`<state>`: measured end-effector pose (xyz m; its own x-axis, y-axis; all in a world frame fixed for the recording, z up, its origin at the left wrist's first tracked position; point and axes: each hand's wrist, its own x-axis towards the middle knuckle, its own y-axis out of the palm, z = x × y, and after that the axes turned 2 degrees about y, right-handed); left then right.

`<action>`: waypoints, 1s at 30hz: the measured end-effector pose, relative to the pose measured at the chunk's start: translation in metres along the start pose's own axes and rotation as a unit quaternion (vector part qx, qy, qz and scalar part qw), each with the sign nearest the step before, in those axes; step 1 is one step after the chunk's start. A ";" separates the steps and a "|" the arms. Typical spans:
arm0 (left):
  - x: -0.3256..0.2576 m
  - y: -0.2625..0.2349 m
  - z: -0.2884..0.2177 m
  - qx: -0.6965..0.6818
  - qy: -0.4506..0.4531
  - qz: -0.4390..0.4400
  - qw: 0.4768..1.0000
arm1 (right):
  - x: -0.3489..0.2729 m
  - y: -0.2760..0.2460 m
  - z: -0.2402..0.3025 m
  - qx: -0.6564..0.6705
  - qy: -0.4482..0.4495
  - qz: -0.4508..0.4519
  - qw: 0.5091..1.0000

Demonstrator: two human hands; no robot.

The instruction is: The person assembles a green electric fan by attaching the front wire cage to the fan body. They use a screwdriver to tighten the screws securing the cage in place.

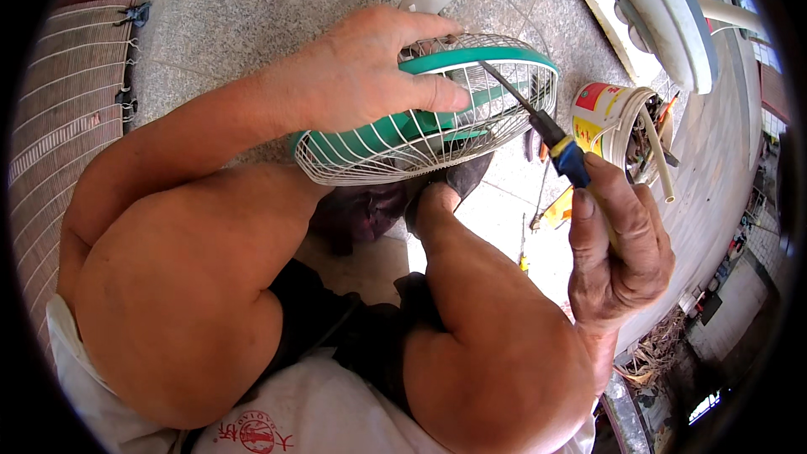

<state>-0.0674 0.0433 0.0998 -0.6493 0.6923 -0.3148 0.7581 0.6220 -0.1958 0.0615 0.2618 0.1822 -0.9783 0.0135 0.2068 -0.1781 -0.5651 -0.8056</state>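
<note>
**Fan Guard Held for Screwdriver Work at the Rim**

The left hand (370,67) grips the fan guard (437,113), a white wire cage with a green rim band, fingers closed over its upper edge and thumb pressed along the band. This steadies the guard, which is propped tilted above the person's knees and feet, over the stone floor (252,0). The right hand (618,244) is clamped around the blue-and-yellow handle of a screwdriver (546,130); its shaft runs up and left, with the tip at the green band near the left fingertips. Just beside the right hand, on the floor, stands a plastic tub (601,118) holding tools and tubing, kept within reach.
</note>
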 end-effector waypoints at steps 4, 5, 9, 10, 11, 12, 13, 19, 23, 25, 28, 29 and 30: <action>0.001 0.000 0.004 0.034 0.025 -0.014 0.999 | 0.003 -0.006 0.003 0.003 -0.003 0.006 1.000; 0.002 0.001 0.004 0.034 0.022 -0.014 0.999 | 0.002 -0.005 0.002 0.008 0.003 0.010 1.000; 0.002 0.002 0.007 0.042 0.025 -0.011 0.999 | -0.003 0.001 0.000 0.030 0.008 -0.007 1.000; 0.002 0.002 0.006 0.044 0.024 -0.014 0.999 | -0.004 0.001 0.000 0.031 0.007 -0.008 0.999; 0.001 0.002 0.006 0.045 0.023 -0.016 0.999 | -0.005 -0.001 0.000 0.032 0.006 -0.008 0.999; 0.000 0.002 0.006 0.046 0.022 -0.019 0.999 | -0.005 -0.001 0.001 0.030 0.008 -0.007 1.000; 0.000 0.001 0.005 0.048 0.020 -0.021 0.998 | -0.004 -0.001 0.001 0.028 0.009 -0.006 1.000; 0.001 0.004 -0.002 0.060 -0.012 -0.024 0.998 | 0.003 -0.004 0.003 -0.008 0.007 0.010 1.000; 0.000 0.006 -0.002 0.060 -0.013 -0.030 0.998 | 0.008 -0.010 0.011 -0.017 -0.010 0.015 1.000; 0.001 0.005 0.001 0.055 -0.007 -0.030 0.998 | 0.009 -0.010 0.012 -0.023 -0.019 0.014 0.999; -0.002 0.004 0.004 0.039 -0.005 -0.030 0.999 | 0.006 -0.012 0.011 -0.023 -0.005 0.016 1.000; -0.002 0.004 0.003 0.032 -0.007 -0.025 0.999 | 0.005 -0.013 0.011 -0.024 0.008 0.019 0.999; -0.001 0.004 0.003 0.026 -0.009 -0.019 0.999 | 0.004 -0.014 0.011 -0.025 0.021 0.021 0.999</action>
<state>-0.0636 0.0435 0.0970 -0.6775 0.6606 -0.3235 0.7348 0.6278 -0.2568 0.0611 0.2608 0.1998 -0.9886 0.0262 0.1485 -0.1401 -0.5243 -0.8399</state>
